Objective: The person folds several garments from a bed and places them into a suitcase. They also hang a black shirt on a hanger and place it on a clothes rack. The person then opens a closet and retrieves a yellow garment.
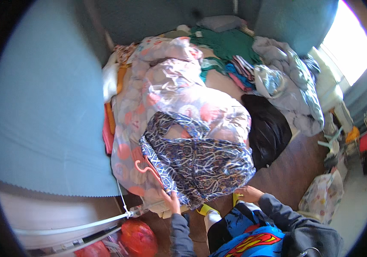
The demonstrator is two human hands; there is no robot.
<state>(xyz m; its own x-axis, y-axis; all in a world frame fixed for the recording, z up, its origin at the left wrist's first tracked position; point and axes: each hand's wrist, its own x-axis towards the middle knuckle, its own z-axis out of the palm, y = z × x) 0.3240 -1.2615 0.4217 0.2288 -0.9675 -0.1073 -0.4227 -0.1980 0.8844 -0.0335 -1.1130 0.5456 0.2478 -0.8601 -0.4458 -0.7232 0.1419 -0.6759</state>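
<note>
A patterned blue, white and black garment [199,163] lies over the near end of a rumpled quilt [177,93] with pink dots. Pinched at the garment's lower left edge is my left hand [171,201]. Just above that hand a pink clothes hanger [153,170] sits partly under the garment's cloth, its hook pointing left. My right hand [248,194] is at the garment's lower right edge, fingers against the cloth; whether they grip it is hard to tell.
A black cloth [267,131] and folded clothes [241,74] lie right of the quilt. A blue curtain [51,106] hangs at left, above a white pole [74,228] and red bags [138,237]. A patterned plastic bag [323,197] stands on the floor at right.
</note>
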